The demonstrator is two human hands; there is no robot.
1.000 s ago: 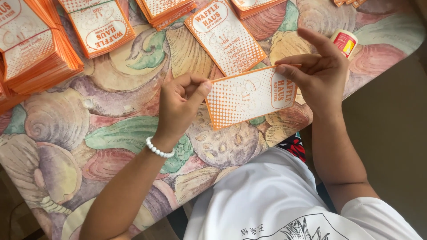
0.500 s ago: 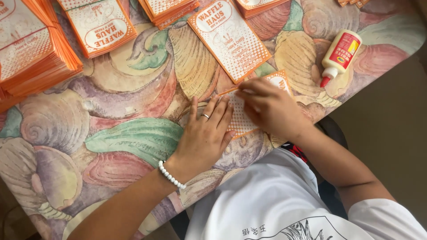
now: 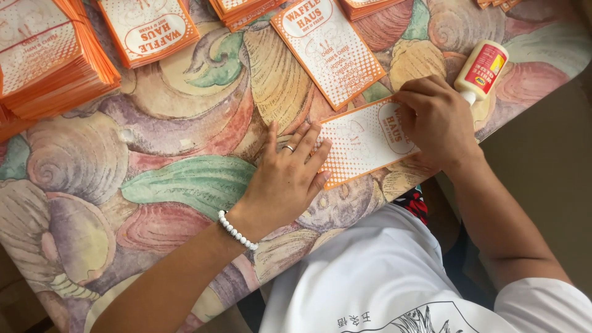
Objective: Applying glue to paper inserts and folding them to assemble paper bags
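An orange-and-white paper bag (image 3: 364, 139) lies flat on the patterned tablecloth (image 3: 154, 179) near the table's front edge. My left hand (image 3: 287, 179) rests flat with its fingers spread, the fingertips pressing the bag's left end. My right hand (image 3: 435, 120) presses down with curled fingers on the bag's right end. A small white glue bottle (image 3: 482, 69) with a red label lies on its side just right of my right hand, close to it.
Another flat bag (image 3: 327, 49) lies just beyond the pressed one. Thick stacks of the same orange bags (image 3: 52, 68) sit at far left, with more stacks (image 3: 148, 28) along the far edge. The table edge runs diagonally at right.
A second ago both hands held the bag up in the air. It now lies on the table, my left hand flat on it and my right hand slid to its right end.
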